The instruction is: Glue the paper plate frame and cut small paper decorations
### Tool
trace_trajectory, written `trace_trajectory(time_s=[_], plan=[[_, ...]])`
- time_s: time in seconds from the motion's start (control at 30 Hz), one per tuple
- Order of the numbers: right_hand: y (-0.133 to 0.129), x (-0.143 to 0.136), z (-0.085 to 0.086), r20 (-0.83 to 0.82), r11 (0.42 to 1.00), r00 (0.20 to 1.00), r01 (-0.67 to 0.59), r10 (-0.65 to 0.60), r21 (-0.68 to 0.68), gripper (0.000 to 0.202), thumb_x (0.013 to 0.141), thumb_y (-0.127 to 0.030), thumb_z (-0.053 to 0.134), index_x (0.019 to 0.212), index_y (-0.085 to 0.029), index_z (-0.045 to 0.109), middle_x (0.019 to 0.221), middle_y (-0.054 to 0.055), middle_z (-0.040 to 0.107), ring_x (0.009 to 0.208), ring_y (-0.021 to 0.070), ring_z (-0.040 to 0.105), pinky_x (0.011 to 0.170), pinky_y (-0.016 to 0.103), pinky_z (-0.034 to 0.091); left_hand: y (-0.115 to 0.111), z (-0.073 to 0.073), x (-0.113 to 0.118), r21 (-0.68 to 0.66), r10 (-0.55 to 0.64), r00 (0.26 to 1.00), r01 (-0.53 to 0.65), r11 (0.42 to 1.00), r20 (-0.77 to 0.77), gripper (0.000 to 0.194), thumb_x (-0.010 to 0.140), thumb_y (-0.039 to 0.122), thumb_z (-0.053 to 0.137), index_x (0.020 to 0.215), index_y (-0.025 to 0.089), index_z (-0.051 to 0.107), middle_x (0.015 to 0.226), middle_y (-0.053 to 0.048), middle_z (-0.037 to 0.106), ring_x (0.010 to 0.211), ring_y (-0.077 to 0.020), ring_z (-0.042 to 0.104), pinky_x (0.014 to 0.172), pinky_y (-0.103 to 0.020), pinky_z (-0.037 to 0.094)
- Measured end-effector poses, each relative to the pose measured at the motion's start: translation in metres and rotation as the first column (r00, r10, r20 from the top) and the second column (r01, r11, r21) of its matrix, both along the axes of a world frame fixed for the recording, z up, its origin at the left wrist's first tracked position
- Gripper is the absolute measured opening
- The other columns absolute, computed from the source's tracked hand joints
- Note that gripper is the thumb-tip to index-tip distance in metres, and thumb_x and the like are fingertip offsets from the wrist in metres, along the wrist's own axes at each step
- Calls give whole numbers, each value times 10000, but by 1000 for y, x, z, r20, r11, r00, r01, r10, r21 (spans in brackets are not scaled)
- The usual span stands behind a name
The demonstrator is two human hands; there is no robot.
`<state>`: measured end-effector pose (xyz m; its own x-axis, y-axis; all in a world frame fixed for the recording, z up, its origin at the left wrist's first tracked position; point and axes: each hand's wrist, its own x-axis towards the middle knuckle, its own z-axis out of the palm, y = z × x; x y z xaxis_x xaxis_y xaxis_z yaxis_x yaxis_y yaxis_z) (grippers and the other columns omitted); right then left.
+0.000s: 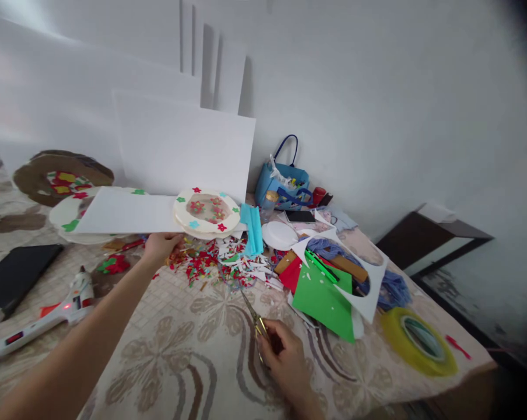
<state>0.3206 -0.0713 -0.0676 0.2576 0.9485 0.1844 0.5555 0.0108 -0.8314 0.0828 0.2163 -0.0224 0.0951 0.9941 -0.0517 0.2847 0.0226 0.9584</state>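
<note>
My left hand [162,247] reaches to the near edge of a white foam sheet [132,213], its fingers closed at that edge. The sheet lies partly over a white scalloped ring [62,216] with flowers. Touching or near its right end is another flowered oval ring [207,213]. In my right hand [283,350] are gold scissors [258,324], their tips pointing up and left above the patterned cloth. Colored paper scraps [202,259] lie between the two hands and the ring.
A glue gun [69,306] with a red light and a black tablet-like item [16,280] lie left. Green sheet [327,297], white cut-outs and yellow tape roll [418,341] are right. Blue bag [283,184] and white boards [187,146] stand behind.
</note>
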Motion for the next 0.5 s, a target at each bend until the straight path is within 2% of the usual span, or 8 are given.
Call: trace_trajectory(time_s=[0.07,0.17,0.5], plan=[[-1,0,1,-12,1000,1000,3,-3,11,183,828,-227,557,985,-175,634,838,42,670,749,158,611,690,233,461,5,1,1,-117,-13,1000,14,993,7,324,871,321,551,1145,148,554,1147,-72,582,966,-230,596,796,-414,516],[-1,-1,3,-20,1000,1000,10,-10,19,184,824,-222,563,986,-180,641,844,43,675,755,159,615,696,232,469,9,2,4,-239,-23,999,32,971,43,330,871,313,551,1158,150,547,1161,-83,577,977,-229,593,807,-423,511],[0,1,0,-3,1000,1000,23,-23,-3,178,812,-210,567,970,-187,645,818,33,671,720,153,609,657,225,466,16,5,10,-358,17,980,57,932,200,332,871,309,551,1162,149,544,1166,-89,574,979,-227,592,809,-423,510]])
